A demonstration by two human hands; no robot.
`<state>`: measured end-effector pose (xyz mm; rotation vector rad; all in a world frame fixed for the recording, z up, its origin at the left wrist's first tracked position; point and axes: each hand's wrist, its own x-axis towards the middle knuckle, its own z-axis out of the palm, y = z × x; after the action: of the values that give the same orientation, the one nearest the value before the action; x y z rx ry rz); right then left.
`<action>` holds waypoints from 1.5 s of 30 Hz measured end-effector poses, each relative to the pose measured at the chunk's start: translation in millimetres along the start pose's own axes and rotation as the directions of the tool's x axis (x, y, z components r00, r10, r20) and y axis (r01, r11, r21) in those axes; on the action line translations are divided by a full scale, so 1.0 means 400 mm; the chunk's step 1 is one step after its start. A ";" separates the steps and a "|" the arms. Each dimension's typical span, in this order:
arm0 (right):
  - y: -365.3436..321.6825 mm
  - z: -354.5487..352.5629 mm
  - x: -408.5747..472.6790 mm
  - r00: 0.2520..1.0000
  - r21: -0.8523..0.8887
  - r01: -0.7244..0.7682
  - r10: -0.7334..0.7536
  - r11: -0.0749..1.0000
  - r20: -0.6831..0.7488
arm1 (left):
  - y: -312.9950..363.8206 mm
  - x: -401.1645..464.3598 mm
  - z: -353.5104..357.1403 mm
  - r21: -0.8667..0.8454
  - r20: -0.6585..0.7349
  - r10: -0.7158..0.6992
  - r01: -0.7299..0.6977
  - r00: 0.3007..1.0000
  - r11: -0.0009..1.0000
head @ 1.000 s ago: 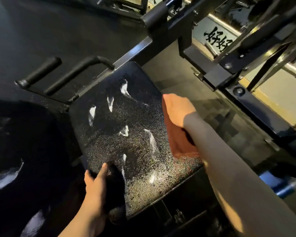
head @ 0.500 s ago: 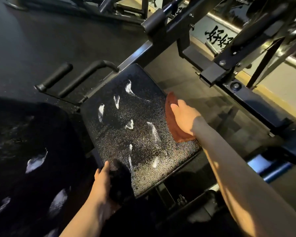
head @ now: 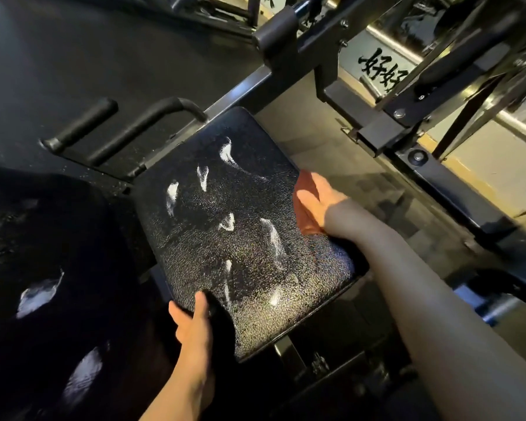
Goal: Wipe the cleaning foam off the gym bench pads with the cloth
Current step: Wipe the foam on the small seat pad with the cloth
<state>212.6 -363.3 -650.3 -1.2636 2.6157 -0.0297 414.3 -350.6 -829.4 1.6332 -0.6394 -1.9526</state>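
Wiping has barely begun: white foam streaks (head: 272, 238) still cover the bench seat pad (head: 243, 268) and, dimly, the darker pad (head: 43, 284) beside it, while the right hand (head: 319, 197) presses a reddish cloth (head: 305, 185) flat-fingered against the seat's right edge and the left hand (head: 193, 322) grips its near corner.

Left hand (head: 193, 322) reaching up from below, thumb sticking up, fingers curling around something dark, bare left forearm stretching out, right hand (head: 319, 199) lying flat with fingers straight, right arm wearing a grey sleeve

Black "好好" on wall panel (head: 380, 66) (seemingly cropped)
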 end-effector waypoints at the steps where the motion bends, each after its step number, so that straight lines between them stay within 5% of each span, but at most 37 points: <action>1: -0.017 -0.007 0.023 1.000 -0.018 -0.012 0.012 1.000 0.001 | 0.000 0.001 0.000 0.026 -0.004 0.014 -0.014 1.000 1.000; 5: -0.080 -0.023 0.115 0.995 0.027 0.045 -0.042 0.999 -0.093 | 0.007 -0.001 0.013 0.086 -0.022 0.009 -0.007 1.000 0.996; 13: -0.078 -0.020 0.081 0.974 -0.299 0.116 -0.168 0.947 -0.155 | 0.021 -0.016 -0.003 0.040 0.034 0.015 -0.017 0.999 0.999; 18: 0.002 -0.025 -0.076 0.997 -0.142 -0.026 0.015 0.990 -0.072 | 0.022 -0.022 -0.008 0.061 0.050 0.002 -0.005 0.999 0.998; 24: 0.096 0.013 -0.237 0.982 0.047 -0.054 0.061 0.997 -0.178 | 0.015 -0.040 -0.017 -0.012 0.102 0.031 -0.030 0.994 0.999; 35: -0.079 -0.040 0.115 0.987 -0.157 0.075 -0.095 0.985 -0.129 | 0.026 -0.049 0.005 0.007 0.034 0.049 -0.049 0.998 0.999; 45: 0.001 -0.033 -0.052 0.994 0.006 -0.066 0.066 0.998 -0.092 | 0.045 -0.077 0.004 0.048 0.010 0.021 -0.022 1.000 0.999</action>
<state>221.8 -348.2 -633.4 -1.2015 2.7327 -0.0829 418.5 -344.0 -794.6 1.6398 -0.7104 -1.9451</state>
